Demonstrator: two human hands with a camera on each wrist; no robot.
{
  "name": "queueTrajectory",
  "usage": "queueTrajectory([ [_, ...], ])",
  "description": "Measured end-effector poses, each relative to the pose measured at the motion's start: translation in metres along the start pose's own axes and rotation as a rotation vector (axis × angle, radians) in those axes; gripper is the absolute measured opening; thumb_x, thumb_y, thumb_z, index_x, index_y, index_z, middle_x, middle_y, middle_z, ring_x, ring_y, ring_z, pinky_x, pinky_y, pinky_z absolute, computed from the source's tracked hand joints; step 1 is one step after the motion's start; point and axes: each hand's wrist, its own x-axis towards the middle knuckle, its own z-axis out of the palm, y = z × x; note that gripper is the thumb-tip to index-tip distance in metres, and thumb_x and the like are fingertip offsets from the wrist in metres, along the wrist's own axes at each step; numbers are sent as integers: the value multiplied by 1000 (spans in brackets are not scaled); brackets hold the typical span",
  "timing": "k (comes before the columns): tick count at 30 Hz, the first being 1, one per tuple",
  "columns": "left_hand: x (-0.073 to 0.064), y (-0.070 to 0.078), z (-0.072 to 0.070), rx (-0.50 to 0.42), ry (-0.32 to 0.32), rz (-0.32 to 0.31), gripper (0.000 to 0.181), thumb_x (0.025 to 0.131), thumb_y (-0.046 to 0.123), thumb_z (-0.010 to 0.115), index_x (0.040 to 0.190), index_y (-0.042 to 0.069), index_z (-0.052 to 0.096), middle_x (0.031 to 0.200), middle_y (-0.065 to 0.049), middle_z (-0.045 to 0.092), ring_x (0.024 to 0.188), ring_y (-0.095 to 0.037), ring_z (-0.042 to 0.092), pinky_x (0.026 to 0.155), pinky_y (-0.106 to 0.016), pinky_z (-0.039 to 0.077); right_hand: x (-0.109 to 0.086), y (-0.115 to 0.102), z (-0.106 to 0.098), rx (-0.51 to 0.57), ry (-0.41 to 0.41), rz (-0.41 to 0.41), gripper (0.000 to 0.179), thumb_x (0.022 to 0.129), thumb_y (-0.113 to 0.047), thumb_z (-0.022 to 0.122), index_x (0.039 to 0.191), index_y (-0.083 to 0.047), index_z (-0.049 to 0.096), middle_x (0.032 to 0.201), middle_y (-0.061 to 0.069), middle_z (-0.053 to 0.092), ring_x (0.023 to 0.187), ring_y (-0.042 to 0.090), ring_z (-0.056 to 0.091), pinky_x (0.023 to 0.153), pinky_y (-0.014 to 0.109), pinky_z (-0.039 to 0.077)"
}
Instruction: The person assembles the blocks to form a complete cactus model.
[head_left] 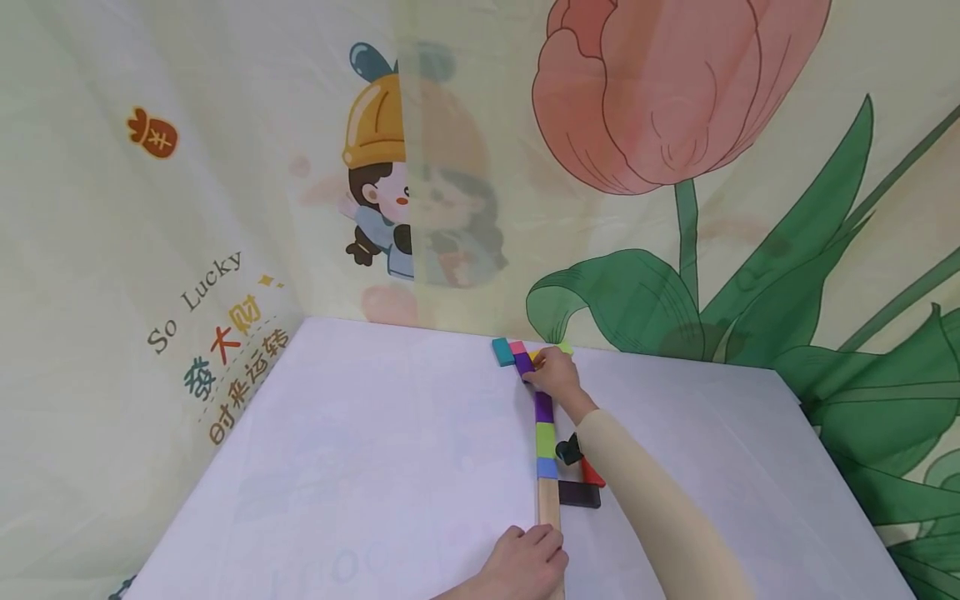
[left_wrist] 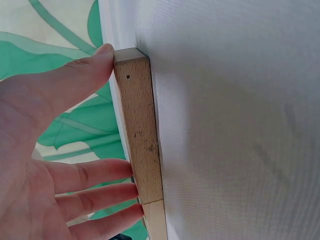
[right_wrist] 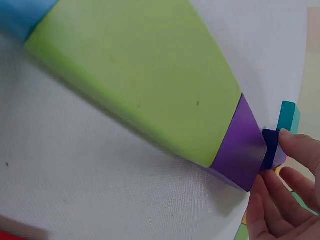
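Observation:
A line of blocks runs away from me across the white table. My left hand (head_left: pixel 523 562) lies at its near end, its thumb at the end corner of a plain wooden block (left_wrist: pixel 135 120) and its straight fingers touching the side. Farther along come a blue block (head_left: pixel 547 467), a green block (head_left: pixel 546 440) and a purple block (head_left: pixel 543 407). At the far end my right hand (head_left: pixel 557 375) pinches a dark purple block (right_wrist: pixel 270 148) between thumb and fingers. Just past it are a pink block (head_left: pixel 517 347) and a teal block (head_left: pixel 502 352).
Yellow (head_left: pixel 534 356) and light green blocks (head_left: pixel 566 347) sit behind my right hand. Right of the line lie a black block (head_left: pixel 580 494), a red block (head_left: pixel 592 473) and a small black object (head_left: pixel 569 451). A printed cloth (head_left: pixel 465 308) hangs behind the table.

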Motion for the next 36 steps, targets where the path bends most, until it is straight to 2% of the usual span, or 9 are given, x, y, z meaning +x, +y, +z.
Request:
queueTrajectory([
  [4, 0, 1, -1, 5, 3, 4, 42, 87, 61, 57, 105, 25, 67, 105, 11, 60, 96, -1, 54, 60, -13, 36, 2, 1, 2, 40, 2, -43, 39, 81, -14, 77, 114, 1, 60, 112, 17, 66, 97, 29, 63, 86, 41, 54],
  [7, 1, 1, -2, -2, -23, 4, 44, 87, 62, 55, 107, 25, 67, 106, 11, 60, 96, -1, 53, 61, -13, 38, 3, 1, 2, 36, -4, -81, 43, 80, -11, 77, 117, 0, 58, 112, 18, 65, 99, 30, 62, 88, 42, 54],
  [12, 2, 1, -3, -20, -76, -1, 47, 88, 64, 54, 110, 24, 67, 108, 10, 60, 97, -2, 53, 63, -13, 39, 2, -3, -2, 25, -21, -125, 47, 84, -8, 72, 127, -2, 53, 115, 19, 64, 103, 31, 61, 91, 44, 54],
  [16, 2, 2, -4, -24, -90, 0, 48, 86, 64, 56, 110, 24, 66, 107, 10, 59, 95, -2, 52, 64, -13, 39, -1, -5, -12, 25, -19, -160, 46, 87, -6, 65, 132, -3, 53, 117, 21, 64, 106, 33, 62, 91, 45, 52],
  [20, 2, 2, -4, -21, -94, -5, 47, 85, 63, 59, 110, 24, 66, 105, 10, 59, 95, -2, 52, 64, -14, 40, -4, -1, -25, 124, -36, -187, 51, 89, -5, 60, 139, -4, 48, 132, 22, 57, 112, 34, 59, 87, 42, 51],
  [24, 2, 2, -5, -27, -101, -9, 46, 84, 62, 60, 110, 24, 67, 105, 11, 59, 95, -1, 52, 63, -13, 40, -7, 13, -38, 281, -123, -136, 59, 94, -6, 54, 149, -12, 35, 148, 18, 39, 120, 34, 50, 89, 38, 52],
  [26, 3, 2, -6, -47, -124, -10, 46, 85, 62, 60, 111, 24, 66, 105, 11, 58, 95, -1, 51, 65, -13, 41, -10, 22, -44, 322, -164, -98, 62, 96, -6, 51, 152, -19, 29, 147, 18, 37, 121, 35, 48, 91, 39, 52],
  [31, 3, 2, -6, -62, -165, -23, 48, 85, 62, 59, 112, 23, 65, 108, 10, 57, 100, -3, 51, 69, -15, 44, -20, 51, -51, 314, -212, -57, 64, 98, -8, 47, 154, -27, 23, 134, 23, 43, 113, 35, 54, 90, 39, 54],
  [36, 2, 3, -5, -27, -112, -21, 47, 84, 63, 60, 109, 24, 66, 107, 11, 58, 103, -3, 52, 67, -15, 43, -31, 76, -54, 278, -199, -64, 58, 96, -9, 51, 149, -22, 30, 132, 24, 45, 111, 34, 55, 86, 37, 55],
])
